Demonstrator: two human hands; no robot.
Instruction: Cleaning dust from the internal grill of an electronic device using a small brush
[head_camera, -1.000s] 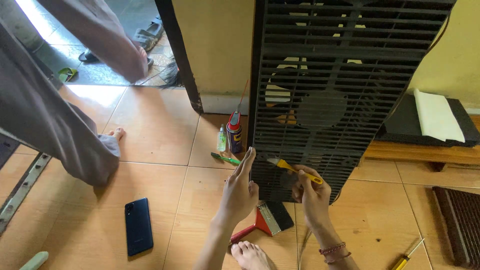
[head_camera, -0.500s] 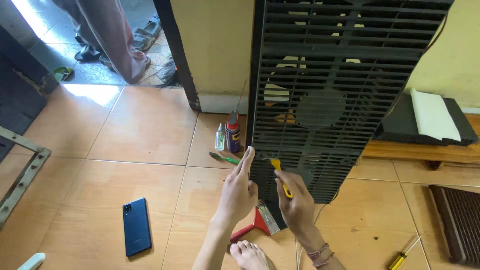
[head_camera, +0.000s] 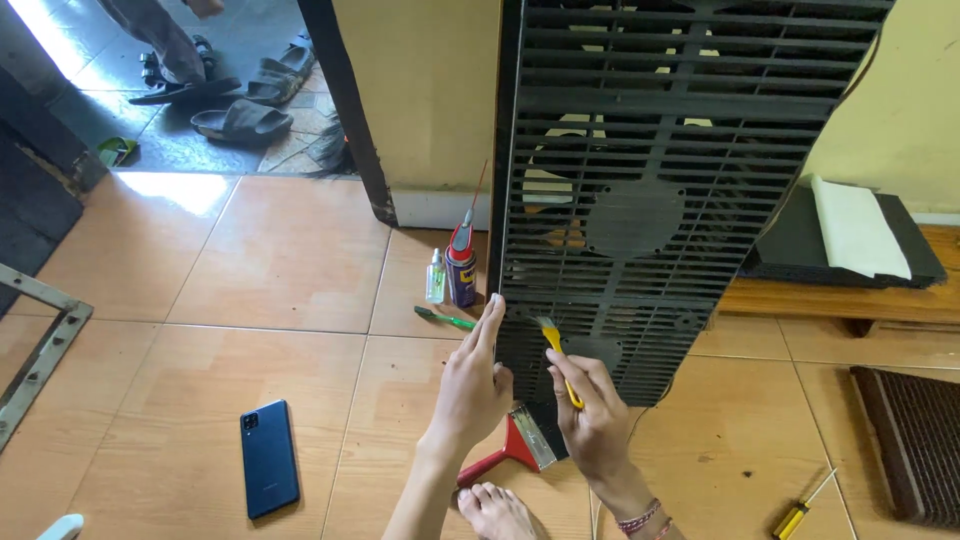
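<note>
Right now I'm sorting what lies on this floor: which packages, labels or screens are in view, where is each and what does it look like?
Spray can: upright by the wall, left of the black grille; blue and yellow, red cap with thin straw.
Small bottle: beside the can's left; clear, greenish label.
Phone: flat on the tiles at lower left; dark blue back up, screen hidden.

A dark blue smartphone (head_camera: 268, 457) lies face down on the orange floor tiles (head_camera: 260, 260); a blue and red spray can (head_camera: 461, 263) stands just beside a small clear bottle (head_camera: 436, 277), with a green toothbrush (head_camera: 444, 319) near them; a yellow-handled screwdriver (head_camera: 800, 512) lies well apart at the right; dark sandals (head_camera: 240, 122) sit beyond the doorway; a white sheet (head_camera: 853, 226) rests on a black board (head_camera: 790, 240) atop a low wooden bench (head_camera: 830, 303).
</note>
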